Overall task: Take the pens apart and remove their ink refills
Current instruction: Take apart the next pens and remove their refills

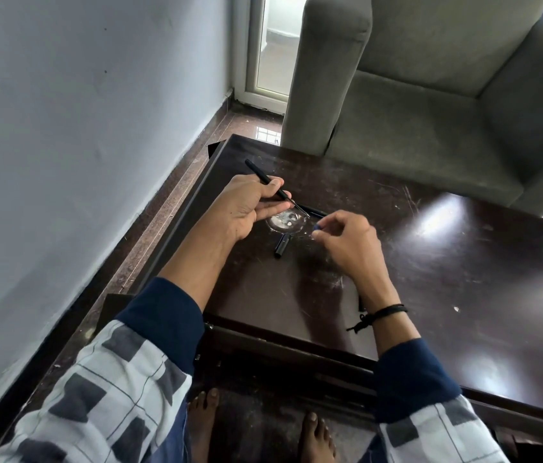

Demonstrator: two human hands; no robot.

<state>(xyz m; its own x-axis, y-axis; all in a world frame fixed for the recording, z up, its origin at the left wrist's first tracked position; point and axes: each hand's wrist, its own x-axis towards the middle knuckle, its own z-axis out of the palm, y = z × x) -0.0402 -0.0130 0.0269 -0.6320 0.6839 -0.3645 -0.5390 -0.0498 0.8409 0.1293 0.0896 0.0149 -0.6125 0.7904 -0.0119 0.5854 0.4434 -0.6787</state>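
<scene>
The left hand (246, 205) covers part of the pen (257, 171); the blue bit (317, 226) in the right hand (347, 240) is too small to tell.

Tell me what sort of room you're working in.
Most likely a home living room: a grey upholstered armchair stands behind the dark, scratched low table, and a glazed door sits in the corner.

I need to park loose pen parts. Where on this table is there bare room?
The table is bare to the right of the right hand, which pinches a blue bit, out to the sofa, and along its near edge. It is crowded between the hands: a cap and a pen part lie there, by the left hand holding a pen.
</scene>
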